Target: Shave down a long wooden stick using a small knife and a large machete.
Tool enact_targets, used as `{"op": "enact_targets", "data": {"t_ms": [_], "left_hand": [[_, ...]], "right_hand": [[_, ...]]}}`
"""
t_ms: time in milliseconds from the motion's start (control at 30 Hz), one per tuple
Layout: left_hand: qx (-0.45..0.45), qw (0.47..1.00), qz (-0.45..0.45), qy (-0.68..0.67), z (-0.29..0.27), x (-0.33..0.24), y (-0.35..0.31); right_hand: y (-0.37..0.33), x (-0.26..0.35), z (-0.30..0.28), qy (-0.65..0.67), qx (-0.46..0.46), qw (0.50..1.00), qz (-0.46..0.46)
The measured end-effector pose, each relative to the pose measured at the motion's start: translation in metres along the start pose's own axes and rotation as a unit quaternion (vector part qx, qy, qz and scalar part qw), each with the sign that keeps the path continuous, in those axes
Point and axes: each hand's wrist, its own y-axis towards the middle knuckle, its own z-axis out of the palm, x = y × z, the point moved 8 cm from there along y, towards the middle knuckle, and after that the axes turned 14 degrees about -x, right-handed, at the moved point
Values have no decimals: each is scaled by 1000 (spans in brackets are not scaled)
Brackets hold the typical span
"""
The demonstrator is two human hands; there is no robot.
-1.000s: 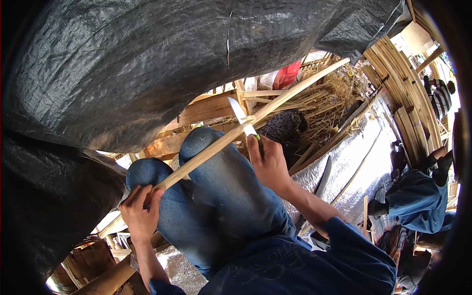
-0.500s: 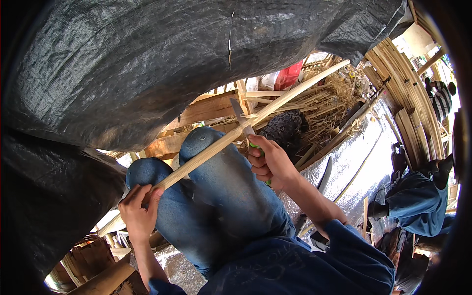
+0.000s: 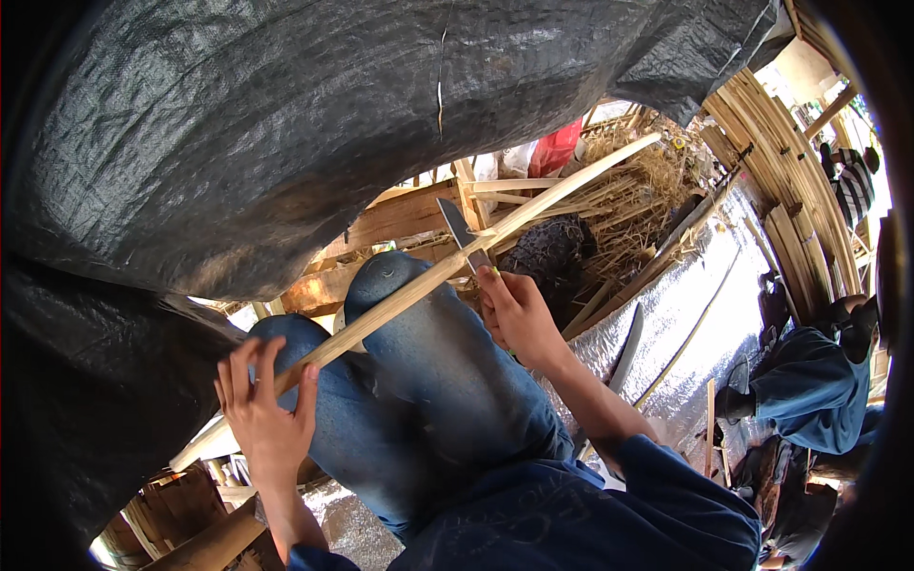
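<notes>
- The long pale split-bamboo strip (image 3: 419, 285) lies slantwise across the person's two blue-trousered knees (image 3: 419, 333), its far end rising toward the heap of dry straw and cut bamboo (image 3: 647, 190) beyond them.
- The left hand (image 3: 267, 409) clasps the strip's lower stretch, on the near side of the knees, fingers curled over it and thumb beneath.
- The right hand (image 3: 519, 314) is clenched round the handle of a short flat-bladed steel knife (image 3: 462, 230), whose edge meets the strip just above the farther knee.
- Risk one: the blade sits directly over the leg (only cloth lies between), so a slip off the rounded bamboo could drive the edge into the knee.
- Risk two: the strip is held at one end only and merely rests on the knees; I judge it could roll or spring sideways under pressure, spoiling the cut.
- Risk three: if the knife bites along the grain, the split could run off line and splinter toward the left hand's fingers.
- A second person in blue clothing (image 3: 809, 390) sits well to the right of the knees, clear of the blade.
</notes>
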Motion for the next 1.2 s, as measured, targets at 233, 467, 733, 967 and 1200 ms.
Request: {"op": "enact_targets", "data": {"t_ms": [233, 467, 733, 967, 1200], "left_hand": [[172, 936, 50, -303, 52, -86, 67], [221, 951, 85, -199, 80, -75, 74], [183, 910, -94, -359, 77, -46, 19], [94, 941, 36, -322, 73, -75, 40], [165, 856, -10, -490, 119, -95, 64]], "right_hand": [[0, -25, -3, 16, -29, 999, 19], [2, -2, -3, -106, -69, 982, -138], [7, 7, -29, 141, -160, 973, -93], [29, 17, -5, 305, -79, 949, 14], [25, 26, -1, 250, -99, 962, -41]]}}
